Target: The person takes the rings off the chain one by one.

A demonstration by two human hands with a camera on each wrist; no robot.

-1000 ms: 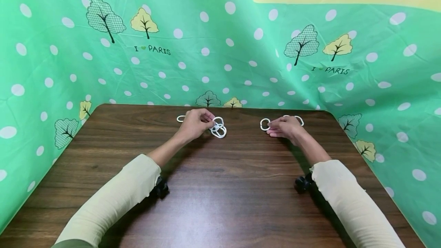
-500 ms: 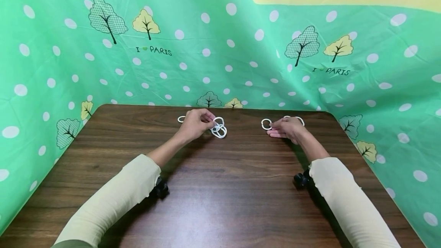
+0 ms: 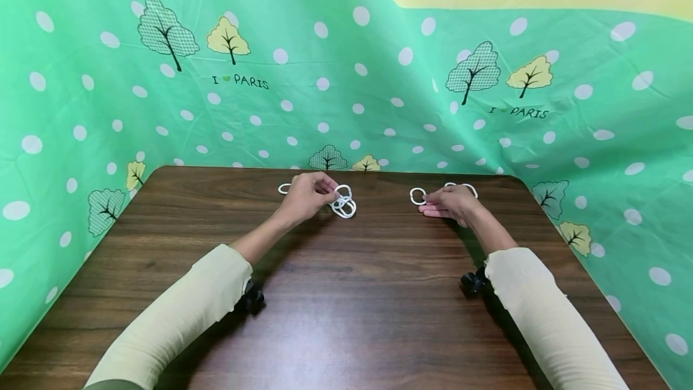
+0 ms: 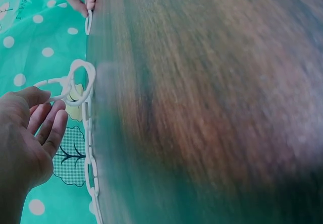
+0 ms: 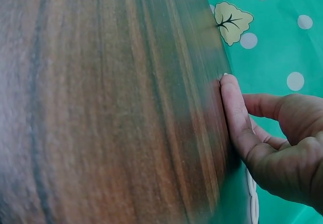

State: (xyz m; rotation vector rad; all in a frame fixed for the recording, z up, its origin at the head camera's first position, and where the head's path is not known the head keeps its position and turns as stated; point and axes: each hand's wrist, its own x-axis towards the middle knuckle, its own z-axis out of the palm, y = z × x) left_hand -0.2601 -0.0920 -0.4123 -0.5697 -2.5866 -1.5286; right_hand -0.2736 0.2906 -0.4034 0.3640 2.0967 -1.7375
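My left hand (image 3: 307,197) is at the far left-centre of the table, thumb and fingertips pinching a white oval link. Linked with it are more white chain links (image 3: 344,203), seen as overlapping loops in the head view. In the left wrist view a pinched loop (image 4: 83,80) hangs off the fingertips, above a row of joined links (image 4: 91,168). My right hand (image 3: 452,202) pinches a single-looking white link (image 3: 417,196) at its left, near the far edge. Other white links (image 3: 471,189) show behind that hand. The right wrist view largely hides the pinched link behind the thumb (image 5: 234,113).
The dark wooden table (image 3: 325,306) ends just behind both hands. A green dotted cloth (image 3: 357,89) hangs behind and at both sides. Another white link (image 3: 284,188) lies left of the left hand. Black wrist mounts (image 3: 473,283) sit under the cuffs.
Both hands keep their hold and stay almost in place. The right forearm has shifted very slightly, and the head view has moved a little.
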